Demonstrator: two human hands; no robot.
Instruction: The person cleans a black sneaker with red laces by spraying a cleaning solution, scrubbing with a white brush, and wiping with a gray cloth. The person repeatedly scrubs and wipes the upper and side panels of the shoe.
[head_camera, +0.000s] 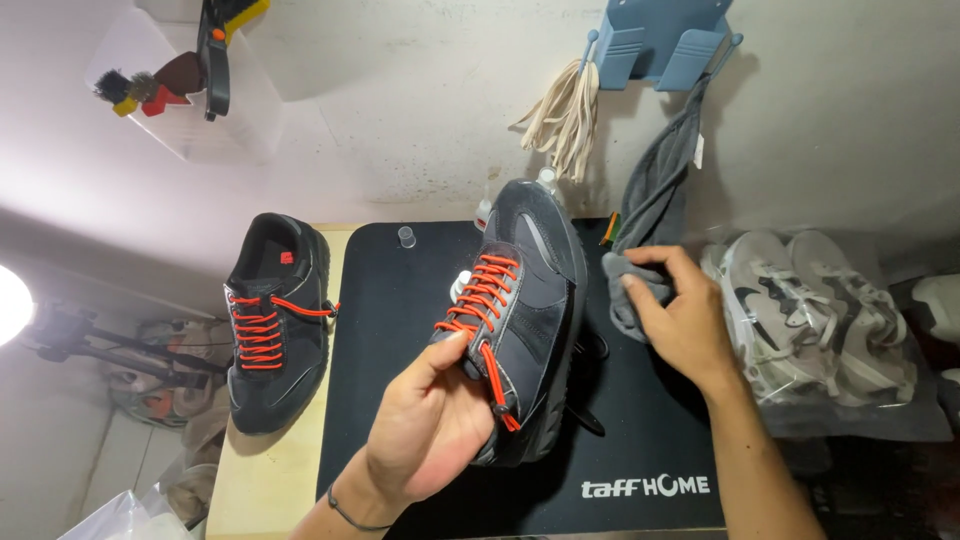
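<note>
A black rectangular rubber work mat (400, 400) covers the table. Above it, your left hand (425, 430) grasps a black suede sneaker with orange laces (530, 290) by the heel, toe pointing away. Its twin (275, 320) lies left of the mat. Your right hand (680, 315) clutches a grey cloth (635, 290) just beside the shoe; steady the heel firmly while wiping.

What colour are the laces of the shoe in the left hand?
Bright orange-red laces on the black shoe, seen in the head view.
</note>
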